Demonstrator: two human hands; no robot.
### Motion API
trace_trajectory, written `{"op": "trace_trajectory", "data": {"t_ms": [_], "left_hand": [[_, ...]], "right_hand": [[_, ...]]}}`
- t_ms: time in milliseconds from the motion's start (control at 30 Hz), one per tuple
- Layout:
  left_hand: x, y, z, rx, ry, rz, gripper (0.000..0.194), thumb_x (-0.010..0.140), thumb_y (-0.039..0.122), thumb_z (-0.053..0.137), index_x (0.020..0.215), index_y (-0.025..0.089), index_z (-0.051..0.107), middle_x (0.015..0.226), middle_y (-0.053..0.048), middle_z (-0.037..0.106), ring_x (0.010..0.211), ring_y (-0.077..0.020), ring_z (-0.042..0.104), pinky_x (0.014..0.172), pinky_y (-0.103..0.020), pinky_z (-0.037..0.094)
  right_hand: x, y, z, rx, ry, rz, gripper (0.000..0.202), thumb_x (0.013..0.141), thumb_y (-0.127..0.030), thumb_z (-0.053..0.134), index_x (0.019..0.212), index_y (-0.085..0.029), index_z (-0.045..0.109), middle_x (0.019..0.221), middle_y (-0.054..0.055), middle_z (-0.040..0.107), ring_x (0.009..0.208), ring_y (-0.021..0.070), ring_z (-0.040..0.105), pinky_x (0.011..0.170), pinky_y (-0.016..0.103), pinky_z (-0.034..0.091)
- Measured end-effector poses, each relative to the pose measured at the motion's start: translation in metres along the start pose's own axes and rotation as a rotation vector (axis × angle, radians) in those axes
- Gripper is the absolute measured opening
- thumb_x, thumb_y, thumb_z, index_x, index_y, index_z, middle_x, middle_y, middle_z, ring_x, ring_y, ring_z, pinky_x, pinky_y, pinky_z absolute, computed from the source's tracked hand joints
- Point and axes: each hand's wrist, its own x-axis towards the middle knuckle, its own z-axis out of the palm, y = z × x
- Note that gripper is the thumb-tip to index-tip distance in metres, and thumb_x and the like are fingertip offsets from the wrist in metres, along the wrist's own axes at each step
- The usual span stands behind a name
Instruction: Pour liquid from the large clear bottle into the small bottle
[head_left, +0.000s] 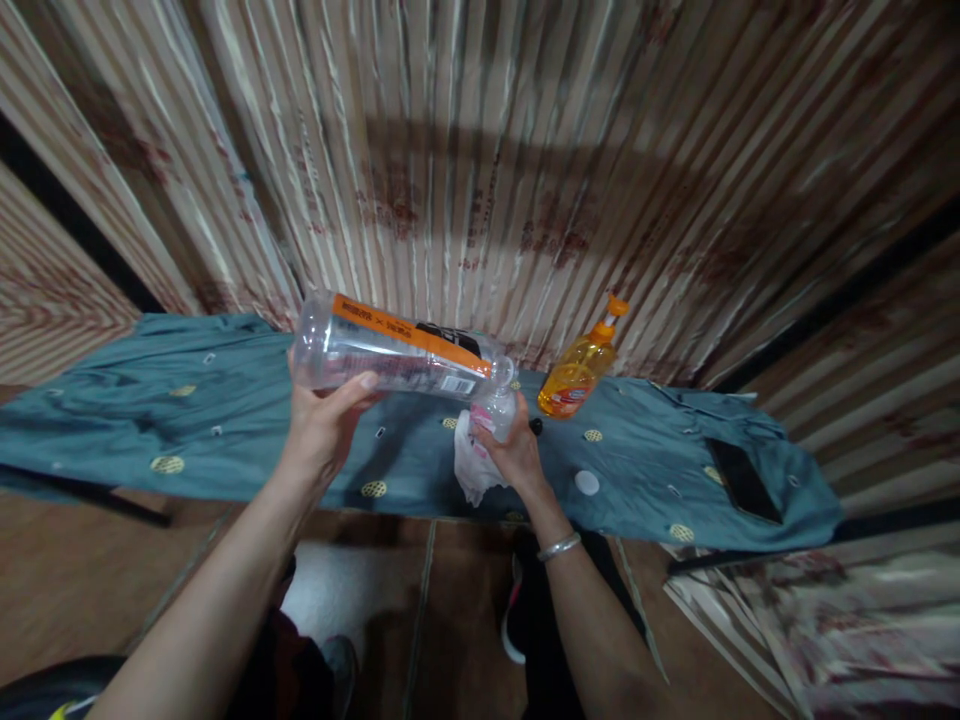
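Note:
My left hand (322,430) is wrapped round the body of a large clear plastic bottle (405,355) with an orange and black label. The bottle lies nearly level, its neck tipped slightly down to the right. Its mouth meets the top of a small clear container (496,402), which my right hand (517,450) grips from the right. A white plastic bag (474,470) with pink print hangs beneath the container, beside my right fingers; whether it is held too I cannot tell. No liquid flow can be made out.
A pump bottle (576,378) of orange liquid stands right of my right hand. On the green cloth (247,450) lie a white round lid (586,483), a small black object (535,426) and a dark phone (742,480). Striped curtain (465,150) hangs behind.

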Motion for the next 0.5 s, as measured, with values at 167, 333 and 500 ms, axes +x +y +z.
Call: {"op": "trace_trajectory", "data": {"t_ms": [167, 333, 500], "left_hand": [[-0.001, -0.007, -0.002, -0.026, 0.047, -0.162, 0.055, 0.054, 0.02, 0.089, 0.1, 0.027, 0.06, 0.088, 0.002, 0.072, 0.085, -0.0224, 0.07, 0.089, -0.052, 0.058], [0.001, -0.02, -0.011, -0.167, 0.142, -0.391, 0.039, 0.06, 0.015, 0.083, 0.09, 0.025, 0.06, 0.084, 0.003, 0.07, 0.084, -0.0212, 0.071, 0.085, -0.049, 0.062], [0.002, -0.033, -0.018, -0.209, 0.194, -0.521, 0.023, 0.07, 0.02, 0.076, 0.085, 0.02, 0.059, 0.084, -0.002, 0.071, 0.077, -0.0239, 0.074, 0.079, -0.049, 0.063]], "right_hand": [[-0.002, -0.003, -0.002, 0.017, -0.003, 0.012, 0.1, 0.073, -0.045, 0.076, 0.153, -0.015, 0.024, 0.138, 0.017, 0.061, 0.124, 0.0323, 0.062, 0.104, 0.046, 0.05], [-0.004, -0.008, -0.004, 0.044, 0.007, -0.02, 0.098, 0.073, -0.046, 0.075, 0.152, -0.013, 0.027, 0.139, 0.018, 0.059, 0.125, 0.0312, 0.062, 0.105, 0.045, 0.049], [-0.001, -0.012, -0.004, 0.096, 0.058, -0.084, 0.101, 0.07, -0.052, 0.077, 0.15, -0.012, 0.031, 0.149, 0.02, 0.049, 0.136, 0.0318, 0.051, 0.112, 0.047, 0.042]]}}
